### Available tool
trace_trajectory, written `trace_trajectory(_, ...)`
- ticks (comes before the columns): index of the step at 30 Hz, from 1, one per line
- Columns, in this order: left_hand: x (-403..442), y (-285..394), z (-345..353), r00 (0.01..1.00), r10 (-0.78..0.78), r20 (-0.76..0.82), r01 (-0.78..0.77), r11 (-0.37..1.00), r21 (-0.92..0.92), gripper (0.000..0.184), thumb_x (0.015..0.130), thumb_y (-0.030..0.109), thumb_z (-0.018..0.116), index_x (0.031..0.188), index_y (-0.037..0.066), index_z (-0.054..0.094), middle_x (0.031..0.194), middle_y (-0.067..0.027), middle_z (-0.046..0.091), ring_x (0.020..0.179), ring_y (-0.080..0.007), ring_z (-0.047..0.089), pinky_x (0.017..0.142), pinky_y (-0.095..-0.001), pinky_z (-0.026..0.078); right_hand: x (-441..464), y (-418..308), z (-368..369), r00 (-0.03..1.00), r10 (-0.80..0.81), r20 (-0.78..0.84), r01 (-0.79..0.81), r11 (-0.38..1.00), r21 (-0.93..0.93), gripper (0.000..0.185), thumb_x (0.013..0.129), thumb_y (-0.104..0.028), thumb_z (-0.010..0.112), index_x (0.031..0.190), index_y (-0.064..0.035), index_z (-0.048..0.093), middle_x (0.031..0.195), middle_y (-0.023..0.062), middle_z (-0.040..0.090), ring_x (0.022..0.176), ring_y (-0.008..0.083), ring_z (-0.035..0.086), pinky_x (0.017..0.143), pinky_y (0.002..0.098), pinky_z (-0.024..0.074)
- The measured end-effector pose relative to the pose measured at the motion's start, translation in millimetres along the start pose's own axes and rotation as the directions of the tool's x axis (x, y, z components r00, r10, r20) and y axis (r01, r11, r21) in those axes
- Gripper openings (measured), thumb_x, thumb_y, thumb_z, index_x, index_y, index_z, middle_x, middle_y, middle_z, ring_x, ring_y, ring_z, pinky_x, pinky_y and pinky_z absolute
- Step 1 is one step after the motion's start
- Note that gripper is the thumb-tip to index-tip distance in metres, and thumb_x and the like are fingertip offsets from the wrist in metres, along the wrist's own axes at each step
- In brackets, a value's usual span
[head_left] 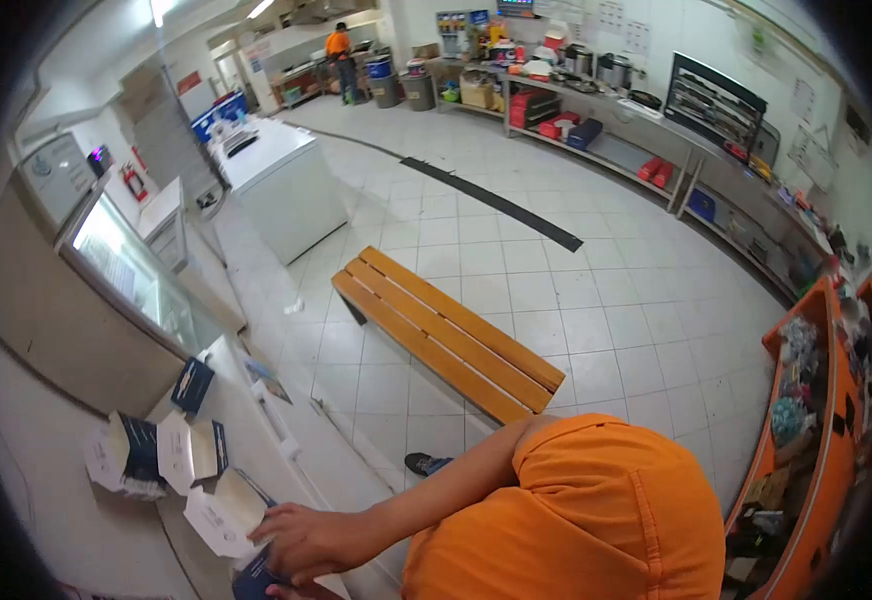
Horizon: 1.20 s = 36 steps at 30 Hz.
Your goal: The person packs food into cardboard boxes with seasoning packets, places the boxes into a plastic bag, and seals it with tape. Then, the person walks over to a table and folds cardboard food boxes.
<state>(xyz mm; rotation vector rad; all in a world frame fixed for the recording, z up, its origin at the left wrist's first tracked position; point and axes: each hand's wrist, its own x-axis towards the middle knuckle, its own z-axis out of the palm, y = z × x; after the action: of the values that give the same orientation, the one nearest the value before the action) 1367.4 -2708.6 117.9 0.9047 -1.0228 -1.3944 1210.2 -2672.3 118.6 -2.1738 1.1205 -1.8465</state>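
Note:
My right hand (318,541) reaches down to the lower left with its fingers bent over a navy cardboard food box (253,578), which is partly cut off by the bottom edge. Its fingertips are beside the white flap of an open food box (224,520). Below it, a bit of a finger or thumb shows at the frame's bottom edge, perhaps my left hand (288,592); its grip is hidden. More open boxes, white inside and navy outside, stand in a row: one box (188,450) and another box (121,460). A darker navy box (192,385) is behind them.
The boxes stand on a white counter (246,415) beside a glass-fronted display fridge (131,265). A wooden bench (446,335) is behind my arm. Further off are a white chest freezer (286,190), a steel bench (596,95), orange shelves (806,420) and a person (340,60) in orange.

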Motion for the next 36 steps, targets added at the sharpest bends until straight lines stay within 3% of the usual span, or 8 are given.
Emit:
trace_trajectory(4,6,-18,6,0.998,0.018,0.056,-0.02,0.999,0.044,0.047,0.109,0.031,0.052,0.103,-0.014,0.064,0.1,-0.017,0.066,0.083,-0.0228,0.06,0.074,-0.0365,0.049,-11,12,-5,0.985,-0.131,0.116,0.145,0.982,-0.122,0.01,0.089,-0.017,0.07,0.087,-0.0076,0.067,0.103,0.011,0.063,0.121,0.0385,0.053,0.102,0.061,0.0353)
trace_trajectory(9,-19,-8,32,0.978,-0.044,0.203,-0.012,0.963,0.268,0.045,0.108,0.032,0.056,0.105,-0.011,0.067,0.099,-0.0098,0.065,0.087,-0.0192,0.059,0.076,-0.0338,0.048,-24,12,-3,0.936,0.331,0.116,-0.317,0.94,-0.128,0.034,0.087,-0.025,0.074,0.113,-0.0078,0.061,0.126,0.0236,0.051,0.119,0.0421,0.05,0.101,0.0576,0.037)
trace_trajectory(14,11,6,-35,0.562,-0.469,0.682,-0.366,0.598,0.713,0.041,0.108,0.029,0.054,0.103,-0.008,0.069,0.09,-0.0074,0.066,0.077,-0.0169,0.057,0.068,-0.0345,0.048,-15,-7,-51,0.973,0.142,0.184,-0.093,0.964,-0.248,0.05,0.087,-0.046,0.074,0.111,-0.0053,0.057,0.113,0.0224,0.056,0.113,0.046,0.054,0.11,0.0544,0.0344)
trace_trajectory(16,-17,-14,-22,0.636,0.032,0.771,-0.461,0.818,0.345,0.035,0.107,0.023,0.054,0.091,-0.004,0.07,0.074,-0.0038,0.061,0.059,-0.0157,0.047,0.055,-0.0369,0.042,-18,7,-55,0.885,0.24,0.398,-0.196,0.969,-0.149,0.053,0.089,-0.049,0.074,0.108,-0.0035,0.056,0.107,0.0214,0.059,0.108,0.0455,0.057,0.107,0.0549,0.0375)
trace_trajectory(17,-6,-17,-40,0.633,-0.233,0.738,-0.3,0.806,0.511,0.056,0.093,0.012,0.073,0.143,-0.003,0.052,0.095,-0.0058,0.065,0.081,-0.0073,0.059,0.072,-0.0231,0.048,-23,9,-55,0.831,0.354,0.429,-0.341,0.934,-0.111,0.05,0.091,-0.047,0.072,0.103,-0.001,0.056,0.1,0.0226,0.059,0.102,0.0435,0.059,0.095,0.0515,0.0448)
trace_trajectory(20,-26,-9,-50,0.793,-0.453,0.408,0.165,0.804,0.571,0.042,0.089,0.011,0.077,0.124,0.0,0.057,0.072,-0.0049,0.065,0.067,-0.0071,0.058,0.062,-0.0225,0.045,-22,-14,-52,0.834,0.506,0.221,-0.537,0.836,0.114,0.019,0.094,-0.015,0.075,0.103,-0.0027,0.063,0.101,0.0153,0.067,0.093,0.0317,0.067,0.083,0.0383,0.0525)
trace_trajectory(31,-61,16,-109,0.91,-0.094,0.403,-0.175,0.795,0.581,0.028,0.077,0.019,0.088,0.096,0.003,0.076,0.083,-0.0083,0.074,0.073,-0.0149,0.067,0.069,-0.0301,0.052,32,4,10,-0.032,0.157,0.987,-0.582,0.8,-0.147,0.024,0.104,-0.028,0.056,0.112,-0.0058,0.064,0.093,0.0233,0.069,0.09,0.0433,0.066,0.079,0.0505,0.0488)
trace_trajectory(36,-49,179,-125,0.657,0.629,0.415,-0.583,0.075,0.809,0.034,0.08,0.022,0.085,0.108,0.007,0.075,0.097,-0.0094,0.075,0.082,-0.0193,0.068,0.072,-0.0348,0.053,55,30,48,-0.122,-0.131,0.984,-0.505,0.861,0.052,0.027,0.102,-0.027,0.061,0.119,-0.0066,0.063,0.087,0.0225,0.069,0.083,0.0433,0.065,0.075,0.0488,0.0499)
